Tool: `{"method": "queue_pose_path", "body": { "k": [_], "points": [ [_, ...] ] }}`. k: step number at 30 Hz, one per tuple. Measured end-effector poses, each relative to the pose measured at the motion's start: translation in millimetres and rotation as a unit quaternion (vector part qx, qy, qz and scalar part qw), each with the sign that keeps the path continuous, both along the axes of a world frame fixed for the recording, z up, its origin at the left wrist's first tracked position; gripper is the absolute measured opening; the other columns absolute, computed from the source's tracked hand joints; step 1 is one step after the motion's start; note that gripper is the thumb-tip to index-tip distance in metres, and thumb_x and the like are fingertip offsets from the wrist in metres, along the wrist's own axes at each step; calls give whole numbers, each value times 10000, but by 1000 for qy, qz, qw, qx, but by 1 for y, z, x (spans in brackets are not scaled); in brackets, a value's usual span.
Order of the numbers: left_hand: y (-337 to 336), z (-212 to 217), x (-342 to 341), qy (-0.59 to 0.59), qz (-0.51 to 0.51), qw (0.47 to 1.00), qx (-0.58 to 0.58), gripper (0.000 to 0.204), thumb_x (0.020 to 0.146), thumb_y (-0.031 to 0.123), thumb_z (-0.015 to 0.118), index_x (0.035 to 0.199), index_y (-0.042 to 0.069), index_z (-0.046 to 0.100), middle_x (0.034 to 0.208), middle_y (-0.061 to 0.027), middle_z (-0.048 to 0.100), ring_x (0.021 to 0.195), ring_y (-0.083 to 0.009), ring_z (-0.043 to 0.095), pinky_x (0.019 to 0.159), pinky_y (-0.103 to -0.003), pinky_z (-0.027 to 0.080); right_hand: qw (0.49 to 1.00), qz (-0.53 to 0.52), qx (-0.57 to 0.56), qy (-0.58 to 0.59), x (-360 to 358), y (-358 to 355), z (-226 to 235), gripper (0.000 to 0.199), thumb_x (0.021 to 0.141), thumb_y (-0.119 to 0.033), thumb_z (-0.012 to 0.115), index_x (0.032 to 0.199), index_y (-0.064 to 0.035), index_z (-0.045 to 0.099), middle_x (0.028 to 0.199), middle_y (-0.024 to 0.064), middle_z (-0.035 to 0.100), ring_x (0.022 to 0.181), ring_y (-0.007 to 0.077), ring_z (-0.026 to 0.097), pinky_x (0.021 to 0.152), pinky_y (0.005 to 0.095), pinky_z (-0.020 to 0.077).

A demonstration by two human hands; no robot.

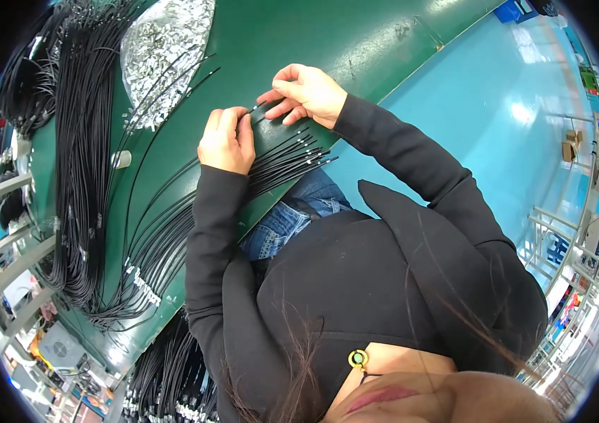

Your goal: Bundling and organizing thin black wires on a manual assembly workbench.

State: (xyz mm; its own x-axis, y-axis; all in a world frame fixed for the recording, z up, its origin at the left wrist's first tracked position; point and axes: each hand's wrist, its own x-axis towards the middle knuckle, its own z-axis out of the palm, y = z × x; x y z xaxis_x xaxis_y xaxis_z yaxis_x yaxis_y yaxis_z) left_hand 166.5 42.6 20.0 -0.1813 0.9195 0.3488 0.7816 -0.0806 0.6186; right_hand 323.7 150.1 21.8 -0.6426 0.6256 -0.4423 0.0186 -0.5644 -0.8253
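Note:
My left hand [227, 139] is closed with thumb and fingertips on a thin black cable [258, 106] close to its end, where a small pale piece shows. Just right of that end is my right hand [308, 97], its fingers bent but apart, with nothing visible between them. Below both hands a fan of black cables [282, 163] lies on the green table, their tips carrying small white or silvery pieces. Two loose cable ends [197, 86] reach up past my left hand toward a clear bag [165, 53] full of small silvery parts.
A thick hank of black cables [81, 148] lies along the table [328, 35] at the left. Near it stands a small white roll [122, 159]. White tags [143, 285] gather the fanned cables lower down. More cables [169, 374] hang below the table edge. Metal racks [7, 233] stand at far left.

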Motion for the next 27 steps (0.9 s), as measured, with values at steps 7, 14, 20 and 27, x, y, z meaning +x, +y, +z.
{"method": "queue_pose_path", "body": {
  "k": [7,14,20,27],
  "points": [
    [4,-2,1,-16,14,999,25,72,780,57,625,840,76,590,771,-93,561,643,-277,581,576,-349,477,994,-32,-87,59,-7,0,-16,134,887,-137,570,949,-23,538,852,56,578,652,108,563,546,209,488],
    [2,-4,-1,2,3,1000,27,72,779,55,626,841,71,594,787,-96,564,670,-285,588,583,-348,483,999,-23,17,27,-11,-5,-13,163,858,-165,621,902,-22,557,742,20,555,567,67,505,488,193,442],
    [3,-10,1,8,12,998,56,82,777,45,625,852,66,599,791,-108,562,673,-293,587,588,-352,485,982,15,158,-98,-15,-7,-6,228,843,-224,646,851,-14,558,650,1,528,470,53,456,419,187,399],
    [4,-10,8,32,-6,996,87,105,780,34,626,880,58,608,785,-100,565,660,-257,592,577,-331,483,995,52,42,-69,-21,-8,-9,294,838,-290,650,819,-15,549,609,-11,504,427,39,413,371,186,360]
  ]
}}
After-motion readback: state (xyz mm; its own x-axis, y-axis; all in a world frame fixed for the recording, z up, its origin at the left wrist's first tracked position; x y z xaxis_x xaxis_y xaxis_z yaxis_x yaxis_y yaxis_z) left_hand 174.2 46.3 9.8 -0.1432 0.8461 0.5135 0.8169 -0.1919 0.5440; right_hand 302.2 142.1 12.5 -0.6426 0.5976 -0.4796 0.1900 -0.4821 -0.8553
